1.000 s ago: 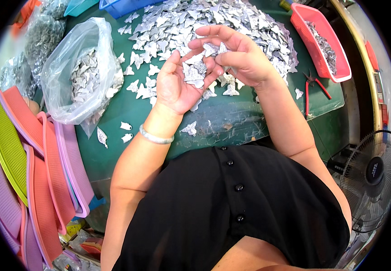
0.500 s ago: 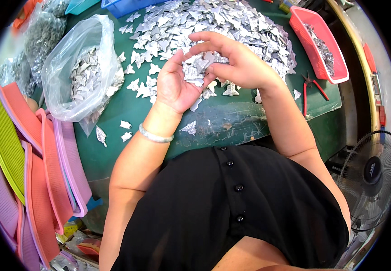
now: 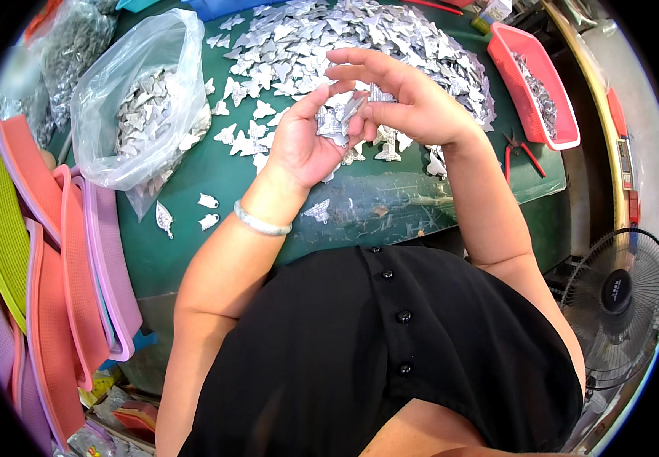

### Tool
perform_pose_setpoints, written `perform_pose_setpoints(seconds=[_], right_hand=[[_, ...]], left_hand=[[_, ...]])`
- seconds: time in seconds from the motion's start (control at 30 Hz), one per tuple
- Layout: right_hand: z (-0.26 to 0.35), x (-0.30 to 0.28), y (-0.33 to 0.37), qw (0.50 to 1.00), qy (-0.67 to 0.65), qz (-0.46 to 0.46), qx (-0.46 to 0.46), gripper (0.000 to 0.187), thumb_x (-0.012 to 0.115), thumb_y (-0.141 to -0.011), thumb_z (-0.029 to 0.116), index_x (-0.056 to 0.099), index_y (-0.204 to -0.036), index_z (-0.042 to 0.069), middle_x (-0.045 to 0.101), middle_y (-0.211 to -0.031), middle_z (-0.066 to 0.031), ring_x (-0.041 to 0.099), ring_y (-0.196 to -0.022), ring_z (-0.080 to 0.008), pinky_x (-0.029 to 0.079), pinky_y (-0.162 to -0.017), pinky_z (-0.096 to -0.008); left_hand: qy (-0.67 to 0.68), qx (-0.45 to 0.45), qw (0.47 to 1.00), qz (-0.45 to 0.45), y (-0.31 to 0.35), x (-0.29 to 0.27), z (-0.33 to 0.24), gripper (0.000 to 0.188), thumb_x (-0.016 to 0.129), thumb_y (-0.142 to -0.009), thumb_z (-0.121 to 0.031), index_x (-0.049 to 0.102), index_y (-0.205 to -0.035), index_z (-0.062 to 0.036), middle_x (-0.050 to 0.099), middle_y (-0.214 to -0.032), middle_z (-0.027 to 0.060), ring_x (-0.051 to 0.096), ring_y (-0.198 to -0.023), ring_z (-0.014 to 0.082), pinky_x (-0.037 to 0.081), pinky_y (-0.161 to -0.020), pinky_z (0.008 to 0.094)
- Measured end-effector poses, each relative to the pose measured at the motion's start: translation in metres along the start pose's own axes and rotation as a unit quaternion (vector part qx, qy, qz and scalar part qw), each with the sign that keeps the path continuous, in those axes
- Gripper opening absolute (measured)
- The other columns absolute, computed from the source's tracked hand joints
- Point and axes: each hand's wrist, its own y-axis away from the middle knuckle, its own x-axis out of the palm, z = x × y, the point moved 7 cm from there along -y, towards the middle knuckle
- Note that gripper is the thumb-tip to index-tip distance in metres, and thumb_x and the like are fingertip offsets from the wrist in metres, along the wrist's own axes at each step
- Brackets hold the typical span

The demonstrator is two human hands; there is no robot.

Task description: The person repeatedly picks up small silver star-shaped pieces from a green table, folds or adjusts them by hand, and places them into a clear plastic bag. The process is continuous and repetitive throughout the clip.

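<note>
My left hand (image 3: 299,148), wearing a pale bangle (image 3: 262,222), is cupped around several flat silver-grey metal pieces (image 3: 332,125) shaped like butterflies. My right hand (image 3: 425,107) meets it, its thumb and fingers curled round pieces at the edge of the handful; part of the grip is hidden. Both hands are above the near side of a large heap of similar metal pieces (image 3: 375,34) on the green table (image 3: 390,217). A single piece (image 3: 318,212) lies between my left wrist and the table's near edge.
A clear plastic bag (image 3: 92,145) of metal pieces stands at the left, with three small loose pieces near it. Stacked coloured baskets (image 3: 55,327) crowd the table's left side. Red-handled pliers (image 3: 526,158) and a red basket (image 3: 569,133) of metal parts lie right. A fan (image 3: 616,293) stands beyond.
The view has shifted slightly. Both hands stay together over the heap, and the pieces in them are turned a little differently, with the fingers shifted slightly.
</note>
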Motion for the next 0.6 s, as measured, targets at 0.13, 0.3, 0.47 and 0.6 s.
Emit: perform_pose_setpoints(seconds=[0.13,0.3,0.47,0.6], right_hand=[[0.004,-0.002,0.0,0.999,-0.039,-0.012,0.005,0.053,0.048,-0.078,-0.004,0.034,-0.128,0.003,0.046,-0.121,-0.0154,0.057,-0.073,-0.0129,0.047,-0.062,-0.0237],[-0.006,-0.009,-0.003,0.992,-0.118,-0.053,0.016,0.044,0.049,-0.082,0.002,0.037,-0.125,0.0,0.049,-0.117,-0.0162,0.057,-0.078,-0.0138,0.047,-0.065,-0.0249],[-0.017,-0.025,-0.002,0.964,-0.231,-0.128,0.04,0.034,0.044,-0.086,0.005,0.042,-0.12,0.001,0.052,-0.113,-0.0172,0.059,-0.088,-0.0209,0.047,-0.065,-0.0274],[-0.018,-0.023,-0.001,0.946,-0.269,-0.172,0.046,0.033,0.042,-0.086,0.005,0.044,-0.118,0.001,0.053,-0.113,-0.0157,0.059,-0.093,-0.0253,0.048,-0.063,-0.03]], left_hand=[[-0.02,0.008,1.0,-0.012,0.0,0.004,0.003,0.033,0.043,-0.09,-0.023,0.043,-0.115,-0.0008,0.049,-0.108,0.0136,0.05,-0.099,0.0276,0.04,-0.09,0.0468],[0.005,-0.008,0.996,0.09,-0.003,0.01,0.008,0.037,0.035,-0.092,-0.03,0.044,-0.113,-0.0013,0.055,-0.096,0.0126,0.055,-0.089,0.0281,0.044,-0.085,0.0453],[-0.031,0.007,0.999,0.007,0.002,0.02,0.009,0.038,0.032,-0.092,-0.031,0.047,-0.109,-0.0011,0.054,-0.097,0.0116,0.053,-0.091,0.0277,0.043,-0.087,0.0474],[-0.036,0.012,0.999,-0.012,0.003,0.016,0.01,0.037,0.033,-0.092,-0.03,0.048,-0.108,-0.0007,0.053,-0.101,0.0106,0.051,-0.093,0.0267,0.043,-0.087,0.0476]])
